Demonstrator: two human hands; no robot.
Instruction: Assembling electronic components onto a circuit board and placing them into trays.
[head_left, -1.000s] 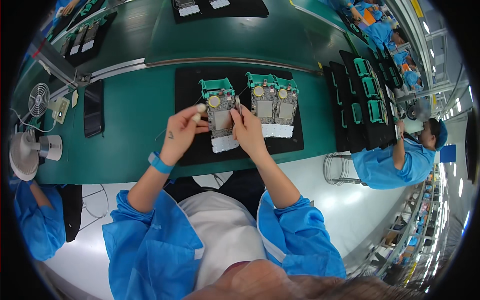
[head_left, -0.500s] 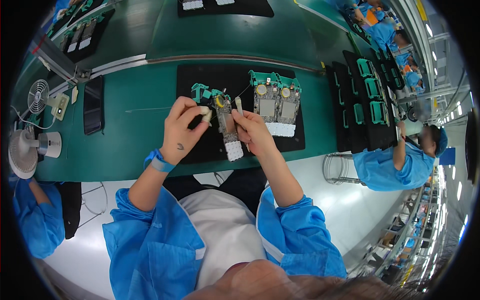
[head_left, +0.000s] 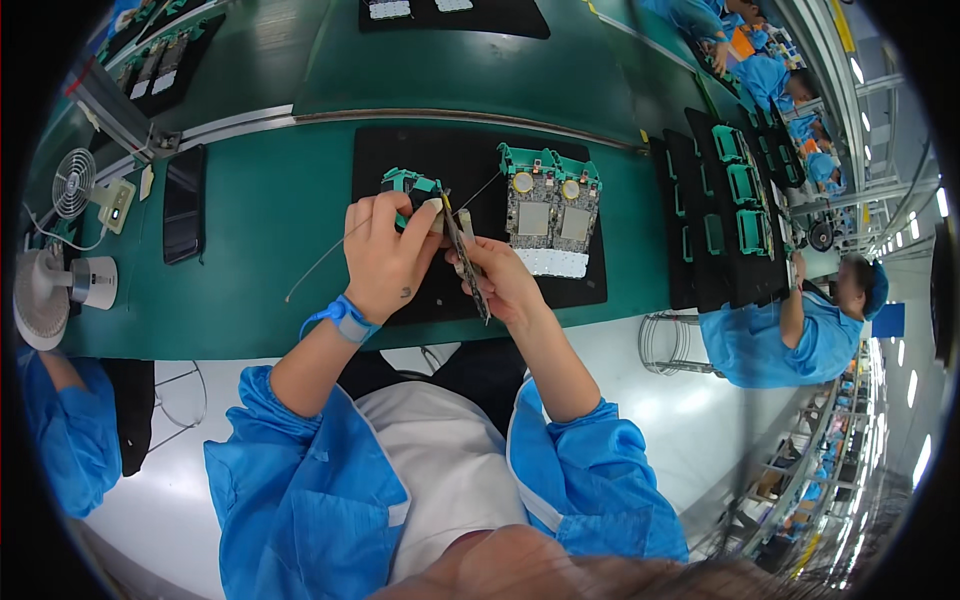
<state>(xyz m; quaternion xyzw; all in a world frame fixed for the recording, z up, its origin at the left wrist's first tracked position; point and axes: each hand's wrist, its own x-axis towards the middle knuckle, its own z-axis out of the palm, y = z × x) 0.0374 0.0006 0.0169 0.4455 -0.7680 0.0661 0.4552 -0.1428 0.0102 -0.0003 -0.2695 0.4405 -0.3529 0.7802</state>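
Above the black mat (head_left: 375, 150), my right hand (head_left: 510, 285) grips a narrow grey circuit board (head_left: 463, 258), turned nearly edge-on. A pale slim stick (head_left: 465, 222) also lies in that hand, along the board. My left hand (head_left: 385, 252) is closed, its covered fingertips pinching at the board's upper end. A thin wire (head_left: 318, 268) trails from this hand toward the lower left; exactly what the fingertips hold is partly hidden. Just beyond them a green plastic bracket (head_left: 410, 183) adjoins the board. Two similar boards (head_left: 535, 218) with green brackets lie side by side to the right.
At the left are a dark phone (head_left: 184, 205), a white fan (head_left: 45, 300) and a small box with a cable (head_left: 115, 205). Black trays (head_left: 715, 215) with green-framed parts stand at the right, near a seated co-worker (head_left: 780, 335). A metal rail (head_left: 400, 118) crosses behind the mat.
The board has turned from showing its face to nearly edge-on. My left fingers have moved right against its upper end, and the trailing wire now slants down toward the lower left.
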